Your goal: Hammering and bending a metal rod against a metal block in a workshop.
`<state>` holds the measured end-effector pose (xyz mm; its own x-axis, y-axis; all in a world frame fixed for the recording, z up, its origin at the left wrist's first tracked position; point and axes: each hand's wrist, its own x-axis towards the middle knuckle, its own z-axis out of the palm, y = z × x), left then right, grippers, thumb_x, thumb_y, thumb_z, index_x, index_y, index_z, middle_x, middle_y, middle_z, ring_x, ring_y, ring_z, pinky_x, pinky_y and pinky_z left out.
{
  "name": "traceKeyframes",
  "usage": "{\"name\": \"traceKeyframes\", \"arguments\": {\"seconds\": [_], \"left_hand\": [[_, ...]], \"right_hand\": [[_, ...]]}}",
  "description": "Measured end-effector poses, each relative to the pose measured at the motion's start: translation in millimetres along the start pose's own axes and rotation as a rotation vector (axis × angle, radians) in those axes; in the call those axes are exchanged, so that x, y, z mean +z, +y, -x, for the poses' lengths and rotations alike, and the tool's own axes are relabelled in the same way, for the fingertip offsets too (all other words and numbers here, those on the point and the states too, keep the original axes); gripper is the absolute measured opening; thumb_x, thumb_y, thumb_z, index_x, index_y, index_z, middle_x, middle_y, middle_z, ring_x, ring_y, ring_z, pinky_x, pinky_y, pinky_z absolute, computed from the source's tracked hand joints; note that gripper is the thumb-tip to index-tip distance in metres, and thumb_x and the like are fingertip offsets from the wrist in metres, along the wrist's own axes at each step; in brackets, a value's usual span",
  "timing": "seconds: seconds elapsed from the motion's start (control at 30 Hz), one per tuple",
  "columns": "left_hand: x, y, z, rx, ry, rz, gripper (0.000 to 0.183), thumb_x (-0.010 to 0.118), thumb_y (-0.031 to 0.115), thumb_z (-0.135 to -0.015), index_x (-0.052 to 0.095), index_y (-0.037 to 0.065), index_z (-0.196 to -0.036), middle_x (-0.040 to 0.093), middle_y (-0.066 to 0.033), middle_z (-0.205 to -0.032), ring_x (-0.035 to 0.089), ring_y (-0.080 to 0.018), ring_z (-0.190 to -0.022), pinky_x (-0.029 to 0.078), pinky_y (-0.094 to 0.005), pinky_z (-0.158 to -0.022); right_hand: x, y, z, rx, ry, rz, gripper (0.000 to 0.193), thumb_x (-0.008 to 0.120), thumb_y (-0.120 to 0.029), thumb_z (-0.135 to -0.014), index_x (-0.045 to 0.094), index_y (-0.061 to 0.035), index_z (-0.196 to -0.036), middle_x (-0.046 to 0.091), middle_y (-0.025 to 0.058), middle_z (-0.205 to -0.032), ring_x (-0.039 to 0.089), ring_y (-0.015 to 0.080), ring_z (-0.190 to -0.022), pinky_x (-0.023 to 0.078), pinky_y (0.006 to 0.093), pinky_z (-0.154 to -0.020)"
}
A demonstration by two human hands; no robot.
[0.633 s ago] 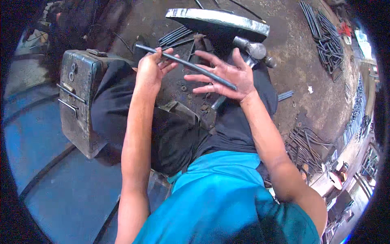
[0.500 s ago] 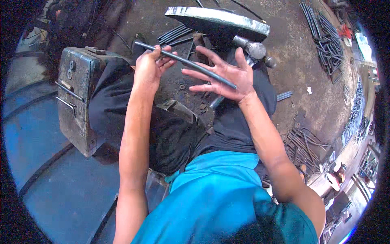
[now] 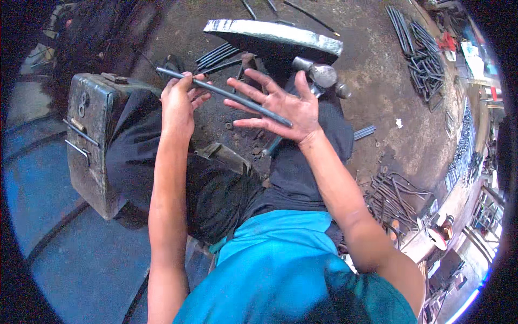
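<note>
Dark rod [image 3: 224,95] in left hand [image 3: 178,102]

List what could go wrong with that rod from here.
The rod could slip: the right hand is spread open, so only the left hand grips it, near one end. The right hand might also bump the hammer, whose head shows just beyond its thumb.

Through my remote feed I see a brown, stained, rough floor [image 3: 369,81]. Directly on it I make out a tangled heap of dark bent metal rods [image 3: 426,72] at upper right, a loose heap of rusty brown metal rods [image 3: 394,197] at lower right, a small white crumpled scrap [image 3: 399,123] between them, and straight dark-grey metal rods [image 3: 217,56] left of centre.
</note>
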<state>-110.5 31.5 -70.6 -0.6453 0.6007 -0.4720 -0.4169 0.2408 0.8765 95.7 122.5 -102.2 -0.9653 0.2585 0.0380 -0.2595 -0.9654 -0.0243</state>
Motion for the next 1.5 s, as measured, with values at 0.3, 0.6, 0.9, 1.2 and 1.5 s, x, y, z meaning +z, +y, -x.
{"name": "traceKeyframes", "arguments": {"seconds": [0.3,0.6,0.9,1.2,1.5], "left_hand": [[0.2,0.8,0.1,-0.006,0.020,0.040,0.035,0.046,0.010,-0.091,0.040,-0.006,-0.121,0.061,-0.0179,-0.105,0.063,-0.0251,-0.085,0.054,-0.0326,-0.066],[0.6,-0.3,-0.3,-0.004,0.019,-0.018,0.041,0.054,0.015,-0.090,0.040,-0.004,-0.123,0.058,-0.0165,-0.114,0.060,-0.0252,-0.094,0.053,-0.0363,-0.073],[-0.5,-1.5,-2.0,-0.003,0.024,-0.004,0.036,0.053,0.014,-0.090,0.042,-0.003,-0.120,0.059,-0.0157,-0.111,0.059,-0.0242,-0.093,0.055,-0.0357,-0.072],[-10.0,9.4,-9.0,0.179,0.183,-0.003,0.034,0.050,0.012,-0.092,0.042,-0.006,-0.120,0.058,-0.0158,-0.099,0.064,-0.0244,-0.079,0.057,-0.0265,-0.058],[-20.1,8.2,-6.4,0.092,0.182,0.084,0.032,0.050,0.014,-0.092,0.045,-0.004,-0.119,0.057,-0.0121,-0.096,0.063,-0.0245,-0.078,0.053,-0.0257,-0.054]], "right_hand": [[-1.3,-1.2,-0.5,-0.006,0.028,-0.040,0.090,0.039,-0.073,-0.081,0.032,-0.0084,-0.142,0.015,0.0240,-0.150,0.016,0.0494,-0.136,0.017,0.0649,-0.106],[-2.3,-3.8,-0.1,-0.040,0.030,-0.052,0.089,0.040,-0.071,-0.082,0.033,-0.0057,-0.141,0.017,0.0259,-0.149,0.018,0.0537,-0.133,0.021,0.0629,-0.106],[0.0,-3.9,-1.5,-0.049,0.059,-0.034,0.085,0.038,-0.070,-0.084,0.036,-0.0047,-0.138,0.023,0.0261,-0.147,0.024,0.0514,-0.131,0.025,0.0625,-0.105],[-38.4,0.2,6.2,-0.127,0.560,0.849,0.049,0.035,-0.047,-0.097,0.057,-0.0066,-0.115,0.056,0.0066,-0.121,0.049,0.0193,-0.113,0.036,0.0376,-0.096],[-0.2,26.0,39.9,0.323,0.044,2.330,0.021,0.062,-0.016,-0.075,0.059,0.0023,-0.085,0.061,0.0203,-0.077,0.061,0.0380,-0.077,0.049,0.0473,-0.070]]}}
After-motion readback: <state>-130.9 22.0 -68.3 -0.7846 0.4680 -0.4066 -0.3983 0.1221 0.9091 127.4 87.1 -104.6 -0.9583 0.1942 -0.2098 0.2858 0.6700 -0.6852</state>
